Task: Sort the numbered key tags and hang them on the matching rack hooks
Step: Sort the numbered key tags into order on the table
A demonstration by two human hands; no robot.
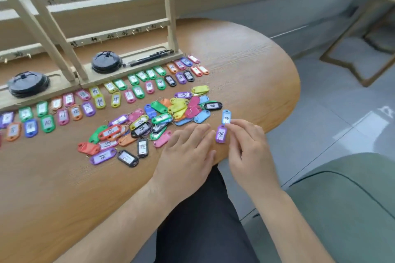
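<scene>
The right hand [249,145] is pinching the blue tag [226,115] in its grip, beside the purple tag [221,134] marked 30; the left hand [188,151] is lying flat, fingers straight.

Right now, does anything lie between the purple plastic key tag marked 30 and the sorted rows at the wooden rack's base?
Yes. A light blue plastic tag lies just beyond the purple tag, and the right edge of the loose pile lies farther on, before the sorted rows.
</scene>
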